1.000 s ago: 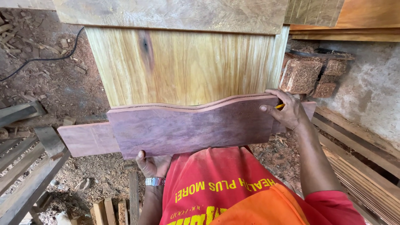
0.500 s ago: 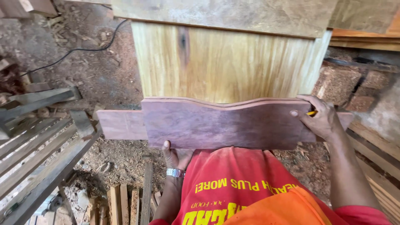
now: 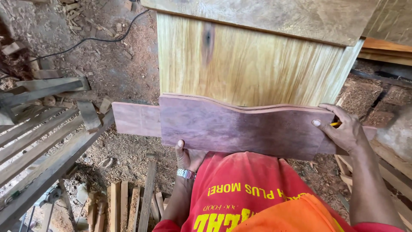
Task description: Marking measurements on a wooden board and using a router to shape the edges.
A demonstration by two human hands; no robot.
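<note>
Person wears a red short-sleeved T-shirt [image 3: 240, 180] with yellow lettering across the front; an orange fabric panel [image 3: 296, 217] shows at the lower chest. Silver metal-link wristwatch [image 3: 186, 173] on the wrist of the left hand [image 3: 189, 155]. Forearms bare; right hand [image 3: 343, 131] ungloved.

We log: board [image 3: 240, 129] lying across cabinet [image 3: 249, 64] front; slat frame [image 3: 38, 137] to our left, cable [image 3: 94, 39] behind it, offcuts [image 3: 128, 202] below board.
</note>
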